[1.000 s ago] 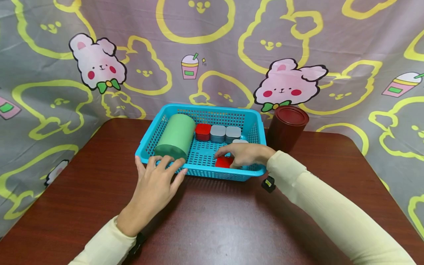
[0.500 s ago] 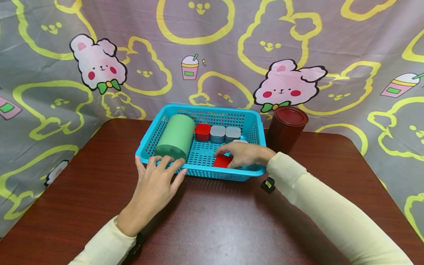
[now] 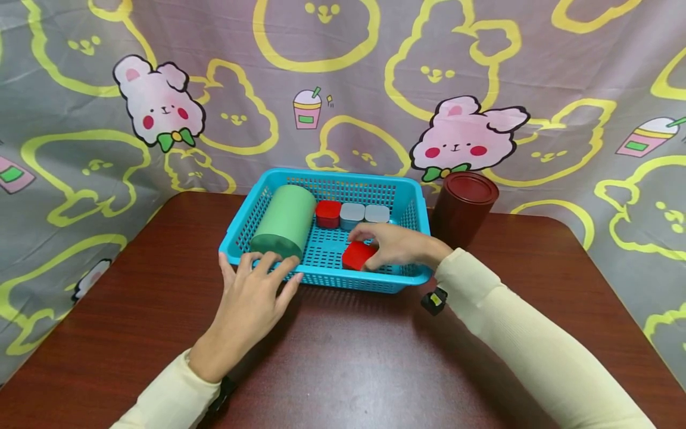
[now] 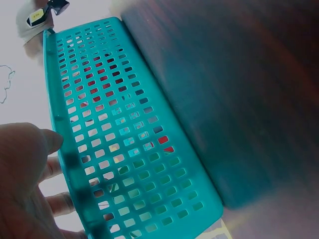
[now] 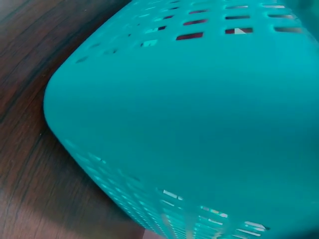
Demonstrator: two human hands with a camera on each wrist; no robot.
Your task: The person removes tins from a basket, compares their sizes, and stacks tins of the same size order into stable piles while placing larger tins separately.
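In the head view, a blue perforated plastic basket [image 3: 321,279] sits on the table. My left hand [image 3: 252,298] holds its near rim, fingers bent over the edge; in the left wrist view those fingers [image 4: 60,203] pass behind the rim, with the thumb at its outer side. Inside the basket my right hand [image 3: 399,244] pinches a small red rounded-square box [image 3: 358,255] between thumb and fingers, slightly tilted near the front wall. Along the back stand another red box [image 3: 328,214] and two grey-lidded ones [image 3: 352,215]. A green cylinder [image 3: 286,217] lies at the basket's left side.
A dark red lidded canister [image 3: 465,205] stands right behind the basket's right end. The brown wooden table [image 3: 343,363] stretches out in front. Behind everything hangs a patterned cloth [image 3: 348,71]. The right wrist view shows mostly the basket's corner [image 5: 174,109].
My right hand has raised and tilted the red box, shifting it slightly left. Another grey-lidded box, visible behind that hand before, is now hidden. My left hand stays on the rim.
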